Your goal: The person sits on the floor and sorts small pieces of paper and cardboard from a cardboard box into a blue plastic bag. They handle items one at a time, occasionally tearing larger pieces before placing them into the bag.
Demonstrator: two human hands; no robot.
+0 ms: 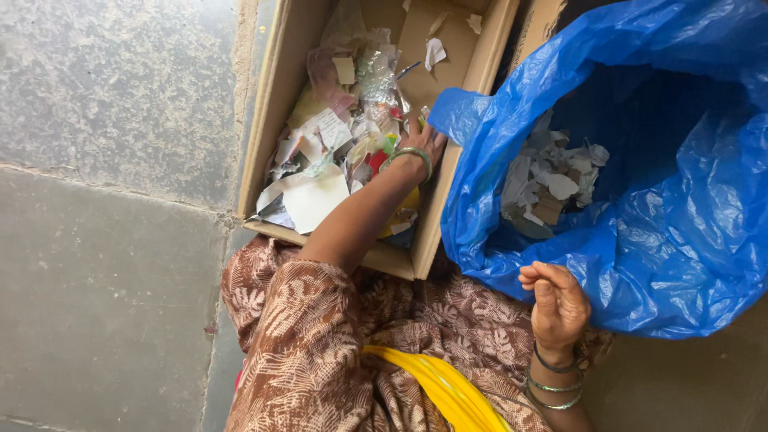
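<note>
Left hand (424,144): my fingers are buried in the scraps (344,136); grip hidden.
Right hand (558,304): fingers curled, empty.
Scraps: light, flimsy; I judge pinching bunches best.

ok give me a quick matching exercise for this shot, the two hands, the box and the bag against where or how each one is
Things:
1. left hand
2. right hand
3. cardboard box
4. blue plastic bag

States:
A. holds torn pale paper pieces, mouth open
B. reaching in among mixed scraps and wrappers
C. fingers curled, beside the bag's near edge
D. lies on the stone floor, full of scraps

Pairs: 1-B, 2-C, 3-D, 4-A
</note>
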